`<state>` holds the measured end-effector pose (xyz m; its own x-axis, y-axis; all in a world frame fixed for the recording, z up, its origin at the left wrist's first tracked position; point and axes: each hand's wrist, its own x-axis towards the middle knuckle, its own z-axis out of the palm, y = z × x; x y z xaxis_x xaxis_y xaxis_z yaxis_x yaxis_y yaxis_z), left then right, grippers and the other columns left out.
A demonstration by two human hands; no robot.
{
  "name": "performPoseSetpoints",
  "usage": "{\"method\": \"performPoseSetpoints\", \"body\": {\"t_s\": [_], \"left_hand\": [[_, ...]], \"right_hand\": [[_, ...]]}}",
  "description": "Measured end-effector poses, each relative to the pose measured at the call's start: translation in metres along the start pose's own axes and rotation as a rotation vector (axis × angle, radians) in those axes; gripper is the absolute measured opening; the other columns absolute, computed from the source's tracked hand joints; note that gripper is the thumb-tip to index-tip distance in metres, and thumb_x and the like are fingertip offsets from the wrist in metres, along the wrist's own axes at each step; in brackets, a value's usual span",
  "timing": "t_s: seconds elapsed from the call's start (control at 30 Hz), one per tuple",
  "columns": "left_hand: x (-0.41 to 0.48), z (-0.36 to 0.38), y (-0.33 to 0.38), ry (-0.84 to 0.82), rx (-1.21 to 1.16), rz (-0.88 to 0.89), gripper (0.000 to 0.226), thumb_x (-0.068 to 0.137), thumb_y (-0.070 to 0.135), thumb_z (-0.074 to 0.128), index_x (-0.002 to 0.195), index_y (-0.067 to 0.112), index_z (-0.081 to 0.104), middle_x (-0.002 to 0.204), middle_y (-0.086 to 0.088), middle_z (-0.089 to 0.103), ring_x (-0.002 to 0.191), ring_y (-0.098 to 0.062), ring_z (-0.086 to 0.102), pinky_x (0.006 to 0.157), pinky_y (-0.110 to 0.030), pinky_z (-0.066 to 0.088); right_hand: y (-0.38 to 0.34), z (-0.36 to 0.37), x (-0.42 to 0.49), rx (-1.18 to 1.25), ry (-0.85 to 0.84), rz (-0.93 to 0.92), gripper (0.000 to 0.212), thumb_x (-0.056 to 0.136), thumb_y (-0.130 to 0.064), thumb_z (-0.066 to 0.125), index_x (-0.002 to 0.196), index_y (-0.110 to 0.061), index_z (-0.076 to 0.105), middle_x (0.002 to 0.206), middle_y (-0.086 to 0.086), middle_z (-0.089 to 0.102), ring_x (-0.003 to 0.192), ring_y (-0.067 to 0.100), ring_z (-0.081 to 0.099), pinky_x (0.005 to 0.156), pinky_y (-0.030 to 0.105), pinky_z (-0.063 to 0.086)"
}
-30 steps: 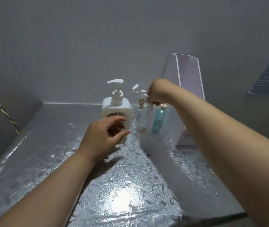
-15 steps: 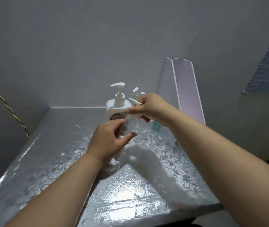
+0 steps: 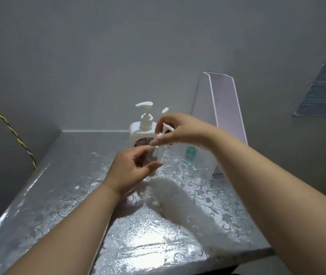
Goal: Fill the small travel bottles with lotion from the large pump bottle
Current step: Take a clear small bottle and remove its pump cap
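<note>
The table [image 3: 148, 245], under a shiny silver cover with a flower pattern, carries everything. Just in front of the large pump bottle [image 3: 141, 133], the left hand [image 3: 130, 173] has its fingers [image 3: 151, 166] curled round a clear travel bottle [image 3: 155, 157]. The bottle is upright and hard to make out because it is see-through. Directly above it, by the large pump bottle's right shoulder, the right hand [image 3: 184, 131] pinches a small white pump top [image 3: 165, 128] in narrowed fingers [image 3: 158, 142]. I cannot tell whether the top sits on the neck. The large pump bottle stands upright near the table's back edge. To its right stands a teal travel bottle [image 3: 190, 153], partly hidden by the right wrist, and beyond that a tall white stand [image 3: 225, 108]. Just behind the large pump bottle a second small pump head [image 3: 165, 110] shows. Far to its left a yellow-and-black cord [image 3: 9, 126] runs down the wall.
</note>
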<state>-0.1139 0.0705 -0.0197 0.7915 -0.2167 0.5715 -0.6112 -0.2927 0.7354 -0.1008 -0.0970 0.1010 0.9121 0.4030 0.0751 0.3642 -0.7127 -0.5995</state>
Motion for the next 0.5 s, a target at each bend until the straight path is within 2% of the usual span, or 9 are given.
{"method": "performPoseSetpoints", "body": {"t_s": [0.07,0.1,0.17,0.23,0.3,0.33,0.37,0.43,0.5], "left_hand": [[0.000,-0.001,-0.001,0.001,0.015,-0.001,0.033,0.071,0.052,0.077,0.099,0.044,0.063,0.086,0.018,0.073,0.080,-0.001,0.069,0.073,-0.012,0.051],[0.000,-0.002,-0.002,-0.003,0.020,-0.005,0.034,0.069,0.050,0.076,0.101,0.042,0.064,0.087,0.017,0.073,0.080,-0.001,0.070,0.073,-0.013,0.052],[0.001,-0.004,-0.003,-0.002,0.054,0.000,0.039,0.068,0.052,0.074,0.102,0.035,0.066,0.088,0.016,0.072,0.080,0.000,0.069,0.073,-0.013,0.052],[0.001,-0.007,-0.005,0.010,0.102,0.027,0.043,0.068,0.059,0.077,0.102,0.035,0.066,0.088,0.019,0.071,0.081,0.000,0.067,0.072,-0.012,0.051],[0.002,-0.008,-0.006,0.023,0.123,0.047,0.044,0.066,0.061,0.073,0.103,0.038,0.065,0.090,0.022,0.069,0.082,0.001,0.067,0.073,-0.012,0.051],[0.002,-0.008,-0.007,0.024,0.129,0.050,0.045,0.066,0.062,0.070,0.103,0.038,0.066,0.092,0.023,0.069,0.084,0.001,0.066,0.074,-0.012,0.051],[0.002,-0.008,-0.008,0.021,0.138,0.052,0.048,0.065,0.063,0.069,0.105,0.036,0.067,0.093,0.022,0.069,0.085,0.001,0.066,0.075,-0.012,0.051],[0.002,-0.008,-0.010,0.014,0.159,0.059,0.059,0.064,0.067,0.068,0.108,0.028,0.070,0.096,0.018,0.070,0.088,0.001,0.066,0.077,-0.013,0.051],[0.002,-0.008,-0.010,0.018,0.178,0.070,0.070,0.062,0.072,0.066,0.111,0.023,0.071,0.098,0.016,0.069,0.089,0.000,0.065,0.080,-0.011,0.050]], "right_hand": [[-0.004,0.001,0.000,-0.153,0.031,-0.016,0.025,0.076,-0.031,0.078,0.091,-0.014,0.066,0.069,-0.006,0.054,0.065,0.010,0.057,0.064,0.025,0.046],[-0.006,-0.002,0.000,-0.174,0.008,-0.036,0.022,0.076,-0.025,0.078,0.094,-0.017,0.066,0.076,-0.006,0.059,0.071,0.011,0.060,0.070,0.027,0.048],[-0.009,-0.010,-0.003,-0.188,-0.137,-0.046,0.040,0.075,-0.014,0.078,0.111,-0.024,0.063,0.103,-0.007,0.064,0.093,0.013,0.062,0.087,0.029,0.049],[-0.014,-0.016,-0.003,-0.223,-0.230,0.007,0.049,0.074,-0.024,0.079,0.119,-0.027,0.058,0.114,-0.007,0.062,0.100,0.014,0.060,0.089,0.027,0.049],[-0.016,-0.017,0.001,-0.362,-0.148,0.018,0.036,0.076,-0.041,0.074,0.105,-0.022,0.066,0.096,-0.006,0.066,0.088,0.013,0.062,0.078,0.026,0.048],[-0.016,-0.016,0.004,-0.416,-0.110,0.010,0.031,0.077,-0.043,0.073,0.096,-0.019,0.069,0.086,-0.005,0.068,0.079,0.012,0.063,0.073,0.025,0.048],[-0.016,-0.014,0.007,-0.441,-0.100,-0.005,0.026,0.078,-0.039,0.073,0.091,-0.017,0.071,0.079,-0.005,0.069,0.073,0.011,0.063,0.072,0.024,0.049],[-0.017,-0.013,0.008,-0.469,-0.114,-0.044,0.018,0.077,-0.023,0.077,0.093,-0.017,0.071,0.076,-0.011,0.065,0.075,0.010,0.060,0.070,0.021,0.048],[-0.018,-0.013,0.007,-0.448,-0.158,-0.052,0.031,0.075,-0.015,0.078,0.103,-0.021,0.068,0.083,-0.014,0.060,0.085,0.010,0.056,0.073,0.018,0.046]]}}
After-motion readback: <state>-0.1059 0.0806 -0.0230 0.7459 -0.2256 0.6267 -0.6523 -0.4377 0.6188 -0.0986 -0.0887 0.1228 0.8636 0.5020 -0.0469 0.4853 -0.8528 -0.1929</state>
